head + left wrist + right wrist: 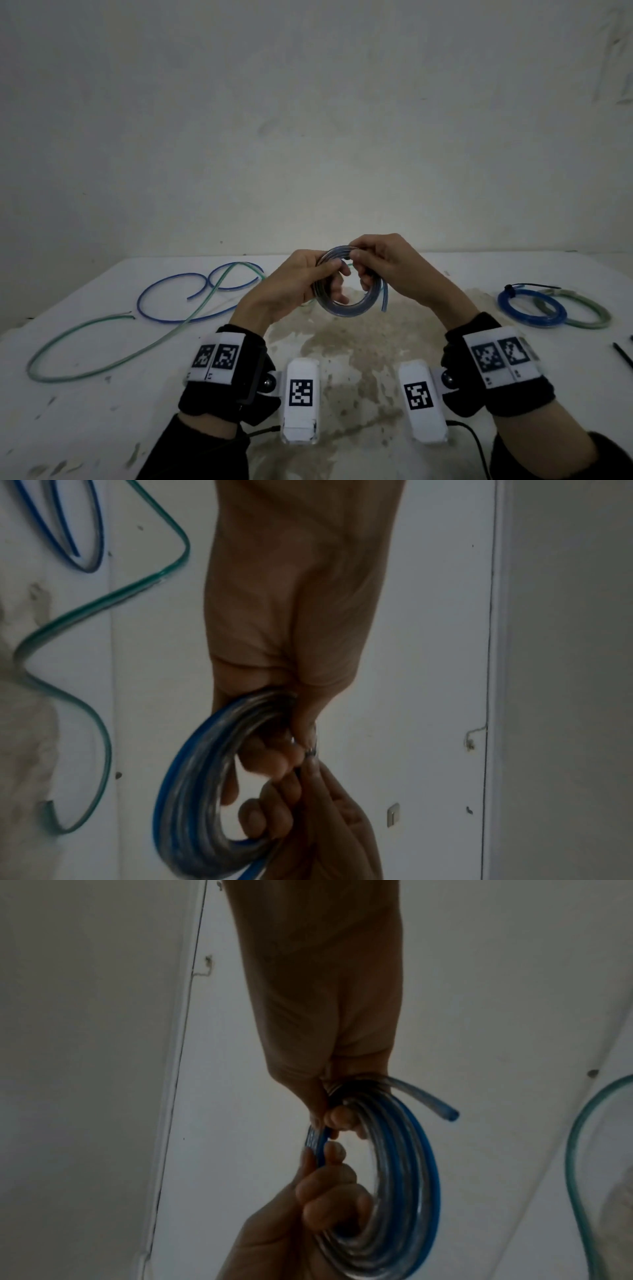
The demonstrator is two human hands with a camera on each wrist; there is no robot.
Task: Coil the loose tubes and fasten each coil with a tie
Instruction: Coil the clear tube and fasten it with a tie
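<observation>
two tied coils (551,306) lie done, both hands (346,274) grip an untied blue coil (346,301), loose tubes (164,308) remain.

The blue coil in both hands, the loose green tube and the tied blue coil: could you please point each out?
blue coil (346,306), head view, bottom arc of the loops.
loose green tube (102,371), head view, near bend on the table.
tied blue coil (529,306), head view, its ring.
</observation>
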